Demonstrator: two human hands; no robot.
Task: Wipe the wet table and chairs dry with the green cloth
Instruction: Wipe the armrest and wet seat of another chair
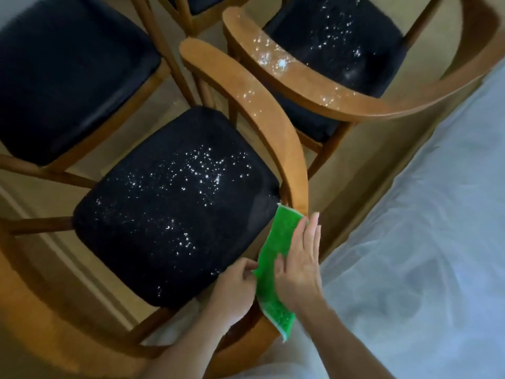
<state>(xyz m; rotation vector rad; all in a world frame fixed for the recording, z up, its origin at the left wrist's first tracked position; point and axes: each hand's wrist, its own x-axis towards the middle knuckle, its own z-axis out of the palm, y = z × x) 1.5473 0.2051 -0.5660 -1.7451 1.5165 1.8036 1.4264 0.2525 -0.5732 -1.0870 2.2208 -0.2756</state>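
While water droplets glisten on its black seat (175,203), a person's right hand (299,266) presses flat, fingers straight, on the green cloth (269,250) laid over the curved wooden backrest (273,127) of the nearest chair. Beside it, the left hand (236,283) pinches the cloth's edge between thumb and fingers. A second chair (336,58) behind is also speckled with drops; a third seat (68,75) sits at left.

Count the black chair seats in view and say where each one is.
4. Near seat beside the green cloth, beaded with droplets; dry-looking seat at upper left; wet seat at upper right; a sliver at the top edge. Others may lie outside the frame.
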